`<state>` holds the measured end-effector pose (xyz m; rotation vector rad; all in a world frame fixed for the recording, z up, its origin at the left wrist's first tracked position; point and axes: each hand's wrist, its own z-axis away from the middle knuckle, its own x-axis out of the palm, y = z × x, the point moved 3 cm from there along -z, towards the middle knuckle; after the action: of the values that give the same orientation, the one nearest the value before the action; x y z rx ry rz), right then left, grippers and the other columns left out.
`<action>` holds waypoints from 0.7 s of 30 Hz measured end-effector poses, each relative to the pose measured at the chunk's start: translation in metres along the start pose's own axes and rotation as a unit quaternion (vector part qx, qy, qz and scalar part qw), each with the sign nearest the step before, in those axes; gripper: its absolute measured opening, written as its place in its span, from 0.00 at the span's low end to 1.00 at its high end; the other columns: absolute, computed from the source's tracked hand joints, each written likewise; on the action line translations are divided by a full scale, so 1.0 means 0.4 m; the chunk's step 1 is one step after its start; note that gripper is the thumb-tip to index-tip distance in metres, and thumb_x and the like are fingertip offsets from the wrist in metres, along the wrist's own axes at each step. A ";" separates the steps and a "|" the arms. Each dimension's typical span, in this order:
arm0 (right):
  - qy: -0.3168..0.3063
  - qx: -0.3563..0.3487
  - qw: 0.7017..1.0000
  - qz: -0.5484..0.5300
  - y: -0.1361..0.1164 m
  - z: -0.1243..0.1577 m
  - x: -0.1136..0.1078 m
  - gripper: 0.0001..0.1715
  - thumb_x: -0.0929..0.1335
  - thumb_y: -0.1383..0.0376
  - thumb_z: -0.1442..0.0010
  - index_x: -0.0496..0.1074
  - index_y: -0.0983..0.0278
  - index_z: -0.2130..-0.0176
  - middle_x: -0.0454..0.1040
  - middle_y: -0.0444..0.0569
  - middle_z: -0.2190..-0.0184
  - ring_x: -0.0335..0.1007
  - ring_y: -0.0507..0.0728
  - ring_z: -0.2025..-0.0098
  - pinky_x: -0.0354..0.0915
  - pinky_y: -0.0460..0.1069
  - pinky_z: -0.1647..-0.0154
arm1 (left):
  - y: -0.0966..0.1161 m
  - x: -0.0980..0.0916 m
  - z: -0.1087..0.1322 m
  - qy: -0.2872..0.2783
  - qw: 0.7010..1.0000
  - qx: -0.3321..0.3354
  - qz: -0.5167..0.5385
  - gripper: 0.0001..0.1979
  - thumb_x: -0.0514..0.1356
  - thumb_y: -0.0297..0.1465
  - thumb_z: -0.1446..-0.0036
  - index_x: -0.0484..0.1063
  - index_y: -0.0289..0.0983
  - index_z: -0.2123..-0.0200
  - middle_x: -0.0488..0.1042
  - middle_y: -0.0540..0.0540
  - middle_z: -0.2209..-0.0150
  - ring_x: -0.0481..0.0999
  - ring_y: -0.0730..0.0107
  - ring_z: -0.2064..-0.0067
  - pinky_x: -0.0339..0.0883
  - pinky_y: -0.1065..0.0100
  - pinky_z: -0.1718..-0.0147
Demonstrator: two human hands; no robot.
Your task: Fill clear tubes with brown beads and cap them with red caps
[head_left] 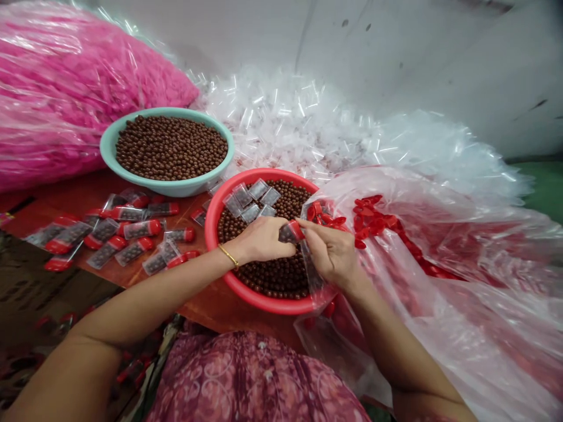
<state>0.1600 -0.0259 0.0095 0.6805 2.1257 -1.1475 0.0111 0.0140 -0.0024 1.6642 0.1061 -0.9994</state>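
Note:
My left hand (264, 239), with a gold bangle at the wrist, is closed round a small clear container (288, 233) filled with dark balls. A red cap (298, 230) sits on the container's right end. My right hand (332, 252) is closed, its thumb and forefinger pinching at that cap. Both hands are above a red basin (213, 234) of brown balls (272, 280). Several clear containers without caps (250, 212) lie on the balls behind my left hand. Just beyond my right hand are loose red caps (372, 217) in a clear plastic bag (404, 193).
A light green basin (108, 143) of brown balls stands behind on the left. Several capped containers (141, 228) lie on the red-orange tabletop (193, 305). A large bag of pink pieces (79, 88) is at far left. Clear empty containers (299, 123) are heaped along the wall.

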 end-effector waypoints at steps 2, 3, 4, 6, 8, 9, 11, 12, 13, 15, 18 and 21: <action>0.054 0.065 0.993 -0.080 0.011 -0.019 -0.001 0.26 0.56 0.53 0.35 0.75 0.64 0.66 0.68 0.45 0.81 0.65 0.52 0.78 0.63 0.47 0.75 | 0.014 -0.001 0.005 -0.019 0.999 0.023 -0.042 0.07 0.56 0.34 0.58 0.67 0.36 0.77 0.67 0.52 0.79 0.62 0.74 0.77 0.51 0.71 0.78; 0.073 0.100 0.983 -0.135 0.015 -0.027 0.008 0.29 0.54 0.50 0.35 0.74 0.64 0.65 0.66 0.45 0.81 0.64 0.51 0.78 0.62 0.47 0.75 | 0.022 0.002 0.009 -0.035 0.997 0.038 -0.063 0.07 0.57 0.34 0.58 0.68 0.36 0.77 0.68 0.51 0.80 0.63 0.73 0.78 0.51 0.70 0.78; 0.080 0.135 0.968 -0.194 0.018 -0.034 0.021 0.32 0.51 0.47 0.35 0.73 0.63 0.62 0.67 0.45 0.79 0.64 0.51 0.77 0.62 0.47 0.75 | 0.031 0.006 0.013 -0.054 0.993 0.056 -0.084 0.07 0.57 0.34 0.57 0.69 0.35 0.76 0.69 0.51 0.79 0.63 0.73 0.78 0.52 0.70 0.78; 0.057 0.187 0.936 -0.292 0.014 -0.043 0.054 0.36 0.48 0.44 0.37 0.69 0.62 0.52 0.70 0.47 0.71 0.66 0.52 0.72 0.65 0.48 0.71 | 0.045 0.018 0.022 -0.084 0.984 0.092 -0.126 0.09 0.58 0.35 0.57 0.71 0.35 0.74 0.72 0.48 0.77 0.67 0.71 0.77 0.56 0.70 0.77; 0.007 0.204 0.920 -0.334 0.001 -0.041 0.078 0.37 0.47 0.44 0.37 0.62 0.61 0.44 0.71 0.49 0.62 0.68 0.53 0.64 0.67 0.50 0.61 | 0.054 0.031 0.032 -0.096 0.974 0.126 -0.163 0.12 0.58 0.35 0.55 0.73 0.34 0.70 0.75 0.46 0.74 0.70 0.67 0.75 0.60 0.69 0.75; -0.017 0.201 0.919 -0.339 -0.006 -0.035 0.084 0.37 0.47 0.45 0.37 0.60 0.60 0.41 0.70 0.49 0.59 0.68 0.54 0.61 0.66 0.52 0.56 | 0.057 0.037 0.038 -0.099 0.968 0.145 -0.180 0.13 0.59 0.35 0.55 0.73 0.33 0.67 0.76 0.44 0.73 0.72 0.66 0.73 0.62 0.68 0.74; -0.055 0.189 0.923 -0.331 -0.019 -0.013 0.089 0.35 0.49 0.47 0.36 0.56 0.60 0.38 0.69 0.50 0.56 0.67 0.54 0.55 0.63 0.54 0.48 | 0.057 0.052 0.049 -0.103 0.953 0.185 -0.217 0.14 0.59 0.34 0.54 0.73 0.31 0.64 0.77 0.41 0.71 0.74 0.62 0.71 0.66 0.66 0.71; -0.070 0.183 0.925 -0.325 -0.024 0.000 0.091 0.34 0.50 0.48 0.35 0.55 0.60 0.37 0.69 0.50 0.55 0.66 0.55 0.53 0.61 0.54 0.46 | 0.057 0.060 0.055 -0.102 0.944 0.207 -0.235 0.14 0.59 0.33 0.53 0.73 0.30 0.64 0.77 0.40 0.71 0.75 0.60 0.70 0.67 0.64 0.69; -0.084 0.176 0.927 -0.319 -0.029 0.014 0.093 0.34 0.51 0.49 0.35 0.55 0.60 0.37 0.69 0.50 0.54 0.66 0.55 0.52 0.60 0.54 0.44 | 0.058 0.066 0.060 -0.099 0.935 0.229 -0.253 0.14 0.59 0.32 0.53 0.73 0.30 0.64 0.77 0.38 0.70 0.75 0.59 0.69 0.68 0.63 0.68; -0.108 0.154 0.932 -0.311 -0.038 0.036 0.097 0.34 0.51 0.49 0.35 0.56 0.61 0.37 0.69 0.50 0.53 0.66 0.55 0.51 0.60 0.53 0.43 | 0.065 0.073 0.072 -0.094 0.919 0.264 -0.276 0.12 0.59 0.31 0.52 0.73 0.30 0.66 0.77 0.37 0.70 0.76 0.57 0.67 0.68 0.61 0.66; -0.099 0.108 0.944 -0.295 -0.045 0.036 0.085 0.34 0.47 0.50 0.34 0.62 0.61 0.41 0.71 0.50 0.54 0.67 0.55 0.52 0.63 0.52 0.47 | 0.086 0.052 0.095 -0.095 0.920 0.255 -0.284 0.09 0.59 0.31 0.52 0.71 0.32 0.67 0.77 0.40 0.72 0.75 0.60 0.69 0.67 0.64 0.69; -0.056 0.053 0.980 -0.183 -0.028 0.004 0.032 0.31 0.50 0.54 0.33 0.72 0.63 0.52 0.75 0.51 0.58 0.70 0.55 0.57 0.65 0.52 0.53 | 0.081 -0.019 0.156 -0.051 0.936 0.185 -0.295 0.03 0.56 0.30 0.49 0.68 0.36 0.71 0.74 0.48 0.76 0.73 0.68 0.75 0.60 0.70 0.75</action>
<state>0.1444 -0.0310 0.0055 0.2638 2.1593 -1.4658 -0.0106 -0.0466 0.0269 1.9665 0.3861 -1.6364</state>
